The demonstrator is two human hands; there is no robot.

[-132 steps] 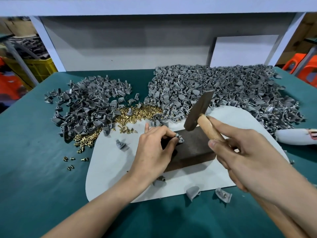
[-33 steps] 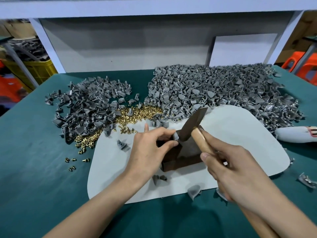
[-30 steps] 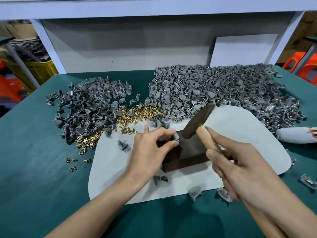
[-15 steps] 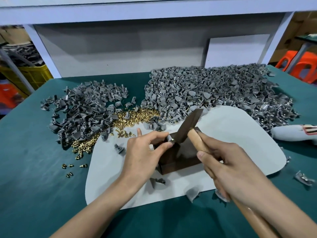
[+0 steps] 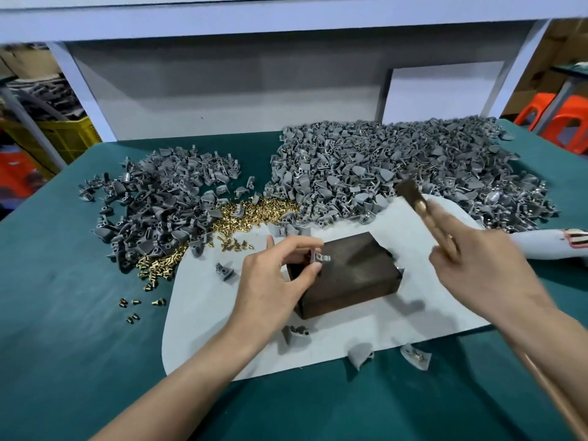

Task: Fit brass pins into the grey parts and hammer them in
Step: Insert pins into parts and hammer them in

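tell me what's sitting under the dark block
The dark block rests on a pale mat, which lies on the green table. Whatever lies between block and mat is covered, so it cannot be seen.

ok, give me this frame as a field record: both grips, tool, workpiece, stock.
left grip: pinches grey part at dark block top left edge
right grip: holds hammer, head blurred, clear of block
grey stock: left pile, right pile
brass pins: heap between the piles
surface: pale mat on green table

Head cam, fwd-down, close over table [image 5: 63,329]
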